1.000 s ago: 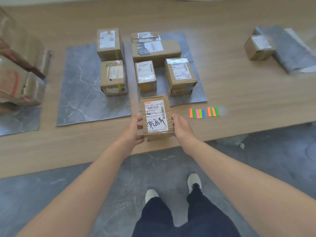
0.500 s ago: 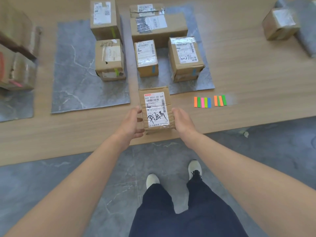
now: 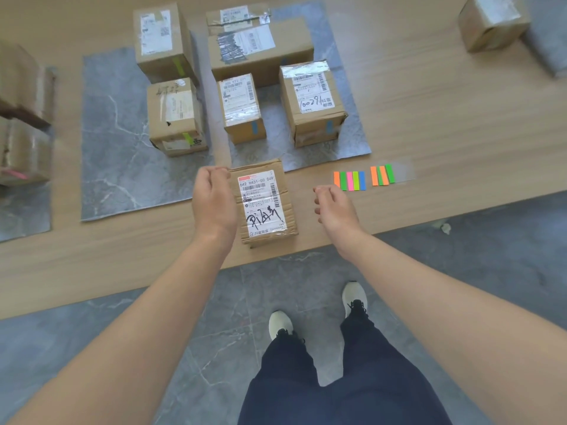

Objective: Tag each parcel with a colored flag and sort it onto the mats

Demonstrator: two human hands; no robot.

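Lying between loosely curled, empty fingers (image 3: 322, 191): creased brown parcel (image 3: 263, 207), white label (image 3: 260, 191) scrawled black

Labelled cardboard parcel (image 3: 265, 207) lies flat before the grey mats (image 3: 122, 167), colored flags (image 3: 363, 179) to its right.

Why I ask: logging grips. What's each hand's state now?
Left hand: curled beside the parcel; grip cannot be told.
Right hand: open, empty.
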